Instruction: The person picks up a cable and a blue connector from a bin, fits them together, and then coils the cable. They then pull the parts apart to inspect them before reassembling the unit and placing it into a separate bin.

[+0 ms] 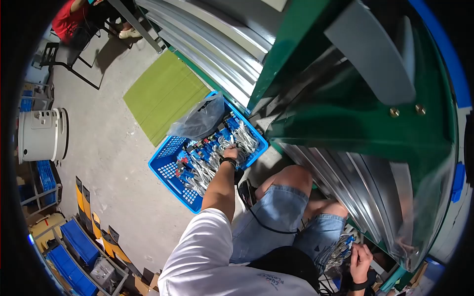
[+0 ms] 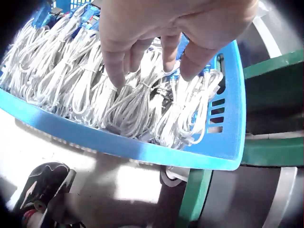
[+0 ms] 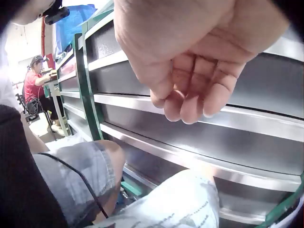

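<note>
Cable bundles [image 2: 76, 76], white with blue ends, lie packed along the near edge of the blue basket [image 2: 95, 137] on the floor [image 1: 106, 143], and over them, toward the near right corner, the left hand [image 1: 230, 152] points its fingers down, its grip apart. Clear plastic bag [image 1: 199, 121] sits along the far edge. Beside more cables [image 1: 340, 252], the right hand [image 1: 361, 259] hangs empty, its grip loosely curled.
</note>
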Motion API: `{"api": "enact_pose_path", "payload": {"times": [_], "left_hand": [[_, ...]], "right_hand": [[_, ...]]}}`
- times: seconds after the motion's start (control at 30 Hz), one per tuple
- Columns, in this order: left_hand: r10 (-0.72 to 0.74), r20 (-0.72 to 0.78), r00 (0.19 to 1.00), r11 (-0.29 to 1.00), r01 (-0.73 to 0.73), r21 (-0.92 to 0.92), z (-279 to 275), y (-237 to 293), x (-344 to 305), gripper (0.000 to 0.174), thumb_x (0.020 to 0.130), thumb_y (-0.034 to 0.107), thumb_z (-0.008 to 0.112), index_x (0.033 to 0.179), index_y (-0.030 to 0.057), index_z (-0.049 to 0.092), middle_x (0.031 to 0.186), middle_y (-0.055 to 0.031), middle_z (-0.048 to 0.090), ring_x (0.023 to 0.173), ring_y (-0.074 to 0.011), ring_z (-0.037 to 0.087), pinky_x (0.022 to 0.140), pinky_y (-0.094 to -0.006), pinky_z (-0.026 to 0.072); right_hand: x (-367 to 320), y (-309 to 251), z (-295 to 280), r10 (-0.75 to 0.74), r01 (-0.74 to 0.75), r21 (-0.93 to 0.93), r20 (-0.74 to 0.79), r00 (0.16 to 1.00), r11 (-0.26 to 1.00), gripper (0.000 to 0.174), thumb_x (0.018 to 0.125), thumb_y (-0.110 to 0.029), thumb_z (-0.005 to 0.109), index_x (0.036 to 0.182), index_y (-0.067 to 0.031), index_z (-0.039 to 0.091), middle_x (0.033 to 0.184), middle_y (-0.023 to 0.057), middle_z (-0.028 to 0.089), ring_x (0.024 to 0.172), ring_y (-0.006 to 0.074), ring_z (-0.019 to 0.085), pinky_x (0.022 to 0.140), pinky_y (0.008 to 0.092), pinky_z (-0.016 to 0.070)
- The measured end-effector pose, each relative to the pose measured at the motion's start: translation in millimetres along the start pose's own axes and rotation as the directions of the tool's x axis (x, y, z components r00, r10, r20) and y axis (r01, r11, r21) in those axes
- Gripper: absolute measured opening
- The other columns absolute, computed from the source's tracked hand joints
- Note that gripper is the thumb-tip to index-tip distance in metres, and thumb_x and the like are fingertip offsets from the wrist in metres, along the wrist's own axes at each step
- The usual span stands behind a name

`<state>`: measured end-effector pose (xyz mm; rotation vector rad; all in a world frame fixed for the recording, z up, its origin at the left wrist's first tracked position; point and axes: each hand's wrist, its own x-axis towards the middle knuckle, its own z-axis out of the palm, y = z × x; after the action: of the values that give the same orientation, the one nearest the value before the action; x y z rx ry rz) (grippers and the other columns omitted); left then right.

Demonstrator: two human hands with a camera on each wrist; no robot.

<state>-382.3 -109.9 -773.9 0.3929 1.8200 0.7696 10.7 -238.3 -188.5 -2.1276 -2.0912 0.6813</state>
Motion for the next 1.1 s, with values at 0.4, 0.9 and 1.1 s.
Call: {"api": "enact_pose_path", "payload": {"times": [0.4, 0.9, 1.1], "left_hand": [[-0.057, -0.347, 0.936, 0.852, -0.135, -0.505, 38.3, 56.0, -29.7, 0.017, 0.071, -0.006, 0.055, 0.085, 0.0023, 0.051, 0.072, -0.0091, 0.056, 0.057, -0.0196, 0.056, 0.054, -0.0307, 0.0473], [0.731, -0.239, 0.639, 0.243, -0.572, -0.783, -30.1, 362.3, -393.8, 0.022, 0.093, 0.010, 0.046, 0.108, 0.0082, 0.031, 0.088, -0.0177, 0.061, 0.057, -0.0137, 0.055, 0.049, -0.0255, 0.0462], [0.992, 0.085, 0.098, 0.123, -0.508, -0.852, 2.3, 391.5, -544.6, 0.036, 0.092, 0.007, 0.042, 0.123, 0.0115, 0.023, 0.091, -0.0242, 0.058, 0.061, -0.0213, 0.059, 0.059, -0.0298, 0.0495]], "right_hand": [[27.7, -14.7, 0.1, -0.159, 0.163, -0.058, 0.055, 0.986, 0.985, 0.012, 0.077, 0.003, 0.055, 0.088, 0.0014, 0.061, 0.080, 0.0155, 0.059, 0.071, 0.0340, 0.058, 0.063, 0.0383, 0.0457], [-33.0, -6.3, -43.7, -0.511, 0.500, -0.116, -0.284, 0.812, 0.858, 0.021, 0.065, 0.005, 0.063, 0.085, -0.0005, 0.064, 0.073, 0.0100, 0.058, 0.061, 0.0270, 0.057, 0.054, 0.0341, 0.0441], [-66.2, 8.5, -99.6, -0.571, 0.561, -0.184, -0.485, 0.662, 0.807, 0.023, 0.063, 0.005, 0.062, 0.086, 0.0007, 0.064, 0.075, 0.0085, 0.060, 0.063, 0.0253, 0.058, 0.056, 0.0341, 0.0467]]}}
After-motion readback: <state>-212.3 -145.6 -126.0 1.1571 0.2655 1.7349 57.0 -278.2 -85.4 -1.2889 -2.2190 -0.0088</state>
